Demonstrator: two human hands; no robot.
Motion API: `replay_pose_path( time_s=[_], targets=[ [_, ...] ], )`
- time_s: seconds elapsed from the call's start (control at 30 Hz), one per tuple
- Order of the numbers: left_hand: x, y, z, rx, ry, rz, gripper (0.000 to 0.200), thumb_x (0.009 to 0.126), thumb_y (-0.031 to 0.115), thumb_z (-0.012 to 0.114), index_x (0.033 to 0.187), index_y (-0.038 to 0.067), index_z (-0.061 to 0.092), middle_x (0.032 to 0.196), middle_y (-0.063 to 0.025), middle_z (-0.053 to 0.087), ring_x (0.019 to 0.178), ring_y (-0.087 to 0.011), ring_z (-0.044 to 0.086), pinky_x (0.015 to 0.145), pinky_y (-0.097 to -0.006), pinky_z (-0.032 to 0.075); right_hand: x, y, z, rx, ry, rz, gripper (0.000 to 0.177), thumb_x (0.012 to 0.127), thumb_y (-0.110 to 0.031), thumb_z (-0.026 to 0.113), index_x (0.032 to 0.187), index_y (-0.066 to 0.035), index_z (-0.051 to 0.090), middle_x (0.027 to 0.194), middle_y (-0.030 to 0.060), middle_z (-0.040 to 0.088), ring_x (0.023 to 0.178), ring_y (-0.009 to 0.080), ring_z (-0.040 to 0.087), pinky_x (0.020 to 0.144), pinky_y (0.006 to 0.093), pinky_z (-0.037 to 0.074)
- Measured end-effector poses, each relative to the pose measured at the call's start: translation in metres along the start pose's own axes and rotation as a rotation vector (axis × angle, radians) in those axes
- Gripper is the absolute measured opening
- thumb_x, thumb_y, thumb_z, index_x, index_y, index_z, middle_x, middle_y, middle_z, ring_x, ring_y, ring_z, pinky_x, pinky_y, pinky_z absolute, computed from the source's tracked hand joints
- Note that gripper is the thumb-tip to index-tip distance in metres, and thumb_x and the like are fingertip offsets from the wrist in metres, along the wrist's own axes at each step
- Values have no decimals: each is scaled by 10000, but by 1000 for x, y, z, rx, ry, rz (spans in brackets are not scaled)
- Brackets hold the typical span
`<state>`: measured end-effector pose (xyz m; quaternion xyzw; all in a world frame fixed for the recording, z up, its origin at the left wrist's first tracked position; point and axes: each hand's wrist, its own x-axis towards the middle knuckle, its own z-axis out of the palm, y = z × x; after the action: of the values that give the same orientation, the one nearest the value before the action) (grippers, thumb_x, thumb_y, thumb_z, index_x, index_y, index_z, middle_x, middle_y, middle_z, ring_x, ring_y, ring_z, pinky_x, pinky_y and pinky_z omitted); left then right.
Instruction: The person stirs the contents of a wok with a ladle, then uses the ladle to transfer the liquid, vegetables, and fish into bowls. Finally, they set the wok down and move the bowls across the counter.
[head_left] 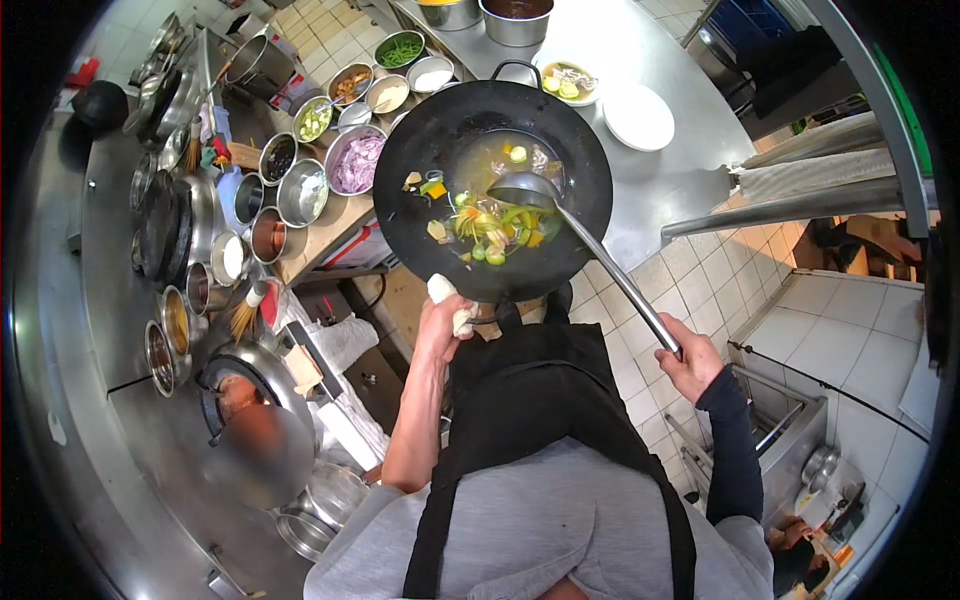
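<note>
A large black wok (pixel 420 150) hangs over the floor beside the steel table, tilted a little. In it lie cut vegetables (pixel 500 228), green, yellow and orange, with some broth. My left hand (pixel 445 320) is closed round a white cloth (pixel 440 290) at the wok's near handle, which the cloth and fingers partly hide. My right hand (pixel 692 362) grips the end of a long metal ladle (pixel 610 262). The ladle's bowl (pixel 524 188) rests over the food in the middle of the wok.
A steel table (pixel 660 190) bears a white plate (pixel 638 117), a plate of food (pixel 568 82) and pots. Ingredient bowls, one with chopped purple onion (pixel 357 162), stand left of the wok. Further left are a stove (pixel 250 400) and a brush (pixel 247 315).
</note>
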<state>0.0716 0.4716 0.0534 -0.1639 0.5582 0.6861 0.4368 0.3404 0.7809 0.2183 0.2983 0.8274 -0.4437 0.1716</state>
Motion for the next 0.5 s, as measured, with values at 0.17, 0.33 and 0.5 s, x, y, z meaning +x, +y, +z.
replay_pose_path(
  time_s=[0.17,0.33,0.5],
  targets=[
    [0,1,0,18,-8,-2,197,866,61,623,1032,-6,539,805,-158,685,550,-178,610,406,-283,449,-7,4,17,45,23,4,557,924,-50,670,1461,13,534,745,115,576,660,161,531,653,324,475],
    [-2,3,0,14,-16,4,204,871,55,616,1046,-4,529,808,-167,686,558,-180,611,400,-281,434,-5,-8,33,492,-195,262,573,1008,-82,620,1558,-96,460,678,-13,513,413,83,450,377,273,369],
    [0,0,0,40,-20,2,188,873,63,618,1035,0,548,825,-160,689,577,-175,614,410,-282,437,-6,-26,33,775,-286,386,446,1027,-25,544,1469,-73,512,679,-10,464,418,60,386,352,249,333]
  ],
)
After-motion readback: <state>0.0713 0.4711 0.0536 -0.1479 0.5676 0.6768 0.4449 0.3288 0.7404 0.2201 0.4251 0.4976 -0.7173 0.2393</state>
